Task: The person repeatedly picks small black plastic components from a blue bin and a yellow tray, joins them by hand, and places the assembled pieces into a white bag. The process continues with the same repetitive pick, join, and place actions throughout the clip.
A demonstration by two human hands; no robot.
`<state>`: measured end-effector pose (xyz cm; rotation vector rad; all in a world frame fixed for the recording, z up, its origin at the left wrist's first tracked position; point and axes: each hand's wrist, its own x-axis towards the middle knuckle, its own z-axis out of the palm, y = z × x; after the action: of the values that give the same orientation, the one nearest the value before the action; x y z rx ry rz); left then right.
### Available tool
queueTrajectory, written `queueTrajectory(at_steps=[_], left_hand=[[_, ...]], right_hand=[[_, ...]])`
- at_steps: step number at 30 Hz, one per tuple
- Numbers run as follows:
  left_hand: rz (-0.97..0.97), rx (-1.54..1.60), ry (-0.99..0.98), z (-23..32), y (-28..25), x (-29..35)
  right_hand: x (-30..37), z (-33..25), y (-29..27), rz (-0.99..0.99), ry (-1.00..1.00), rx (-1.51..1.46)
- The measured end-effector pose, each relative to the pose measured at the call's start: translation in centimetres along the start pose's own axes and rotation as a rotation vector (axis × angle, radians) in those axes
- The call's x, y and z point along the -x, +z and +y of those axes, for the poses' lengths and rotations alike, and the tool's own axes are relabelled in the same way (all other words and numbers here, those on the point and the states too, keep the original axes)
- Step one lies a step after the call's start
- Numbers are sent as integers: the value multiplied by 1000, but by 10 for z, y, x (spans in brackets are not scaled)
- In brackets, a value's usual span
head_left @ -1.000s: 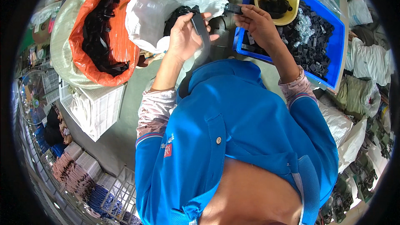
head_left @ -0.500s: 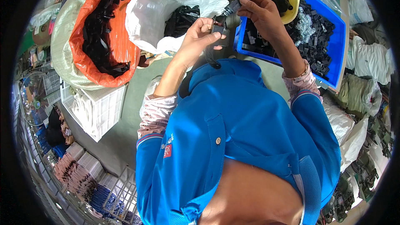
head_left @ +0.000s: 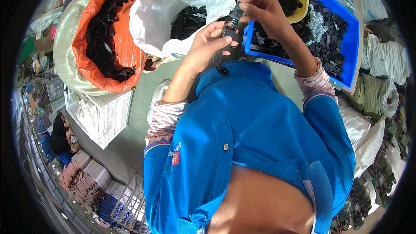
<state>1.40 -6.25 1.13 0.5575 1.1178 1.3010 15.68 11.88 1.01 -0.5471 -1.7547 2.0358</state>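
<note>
My left hand [head_left: 204,47] is closed on a long black plastic part [head_left: 219,62], whose curved, ribbed end hangs below the fingers. In my right hand [head_left: 268,14], thumb and fingertips pinch a small black plastic piece [head_left: 236,13]. That piece meets the upper end of the long part, in line with it; whether the two are joined I cannot tell. Both hands are above the gap between the white bag [head_left: 151,15] and the blue bin [head_left: 277,59]. Similar black parts [head_left: 190,19] lie in the white bag.
Small black pieces [head_left: 336,47] and a clump of clear fittings [head_left: 316,28] lie in the blue bin. A yellow tub [head_left: 303,0] sits in its far part. On the left, an orange bag [head_left: 130,39] of black parts stands beside a white crate [head_left: 106,121].
My right hand has moved slightly left, bringing the small piece against the long part. My left hand has turned the long part so that it now points up toward that piece.
</note>
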Motion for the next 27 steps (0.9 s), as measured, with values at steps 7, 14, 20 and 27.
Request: queueTrajectory(at_steps=[7,14,20,27], left_hand=[[5,2,15,-6,3,-1],[40,-1,58,-7,8,-5],[76,-25,51,-7,7,-10],[75,-187,100,-7,7,-21]], right_hand=[[1,2,-5,-69,5,38],[4,5,1,-50,34,-29],[12,11,6,29,8,4],[20,16,7,79,-32,-57]])
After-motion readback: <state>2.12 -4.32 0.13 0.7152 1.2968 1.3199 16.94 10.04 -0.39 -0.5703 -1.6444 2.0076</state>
